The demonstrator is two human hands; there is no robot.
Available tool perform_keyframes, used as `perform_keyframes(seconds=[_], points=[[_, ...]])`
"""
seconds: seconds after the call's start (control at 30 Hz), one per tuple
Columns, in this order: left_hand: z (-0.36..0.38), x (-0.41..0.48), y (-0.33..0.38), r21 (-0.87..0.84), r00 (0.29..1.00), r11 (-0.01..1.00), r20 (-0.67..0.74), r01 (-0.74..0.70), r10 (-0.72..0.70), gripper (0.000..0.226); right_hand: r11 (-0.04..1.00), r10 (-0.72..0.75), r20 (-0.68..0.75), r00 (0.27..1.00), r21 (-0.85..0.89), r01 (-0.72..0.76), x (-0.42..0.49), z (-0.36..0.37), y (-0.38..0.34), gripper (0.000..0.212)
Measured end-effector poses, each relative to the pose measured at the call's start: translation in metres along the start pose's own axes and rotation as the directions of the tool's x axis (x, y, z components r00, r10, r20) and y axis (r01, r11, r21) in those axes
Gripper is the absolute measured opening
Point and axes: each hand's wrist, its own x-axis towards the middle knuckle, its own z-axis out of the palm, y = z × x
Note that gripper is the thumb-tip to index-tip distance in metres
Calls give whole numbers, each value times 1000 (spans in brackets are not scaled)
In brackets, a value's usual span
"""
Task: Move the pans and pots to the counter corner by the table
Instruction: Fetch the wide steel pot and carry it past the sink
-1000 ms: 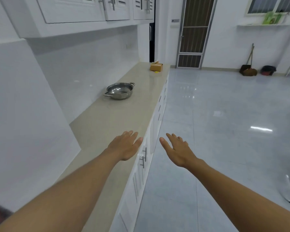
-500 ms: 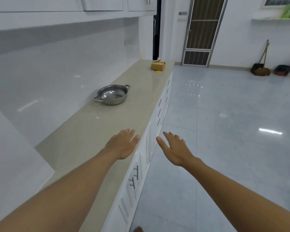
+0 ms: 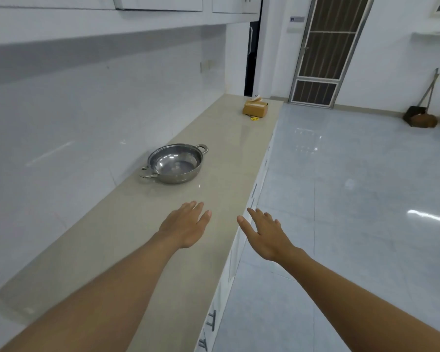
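Two hands, the left hand (image 3: 186, 226) over the counter (image 3: 127, 232) and the right hand (image 3: 267, 235) past its front edge, reach forward flat-fingered and empty toward the steel pot (image 3: 175, 164) near the counter's back edge, well short of the cardboard box (image 3: 255, 108) and yellow scissors (image 3: 254, 118) at the far end.

Bare counter (image 3: 127, 240) between left hand (image 3: 186, 226) and steel pot (image 3: 175, 164); cardboard box (image 3: 255, 108) well beyond.
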Motion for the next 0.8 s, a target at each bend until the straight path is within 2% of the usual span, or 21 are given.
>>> perform_keyframes(seconds=[0.27,0.37,0.5,0.8], points=[[-18,70,-51,9,992,992,-34,124,-123,58,997,-79,57,995,-16,80,111,2,-13,84],[-21,102,-66,-1,982,984,-57,180,-180,49,991,-128,81,988,-19,130,160,5,-14,82],[-17,156,-79,-54,954,956,-66,288,-291,41,984,-176,151,973,-9,179,231,10,-10,80],[-2,266,-103,-105,911,911,-64,400,-407,37,959,-256,288,923,-49,281,381,24,-15,76]])
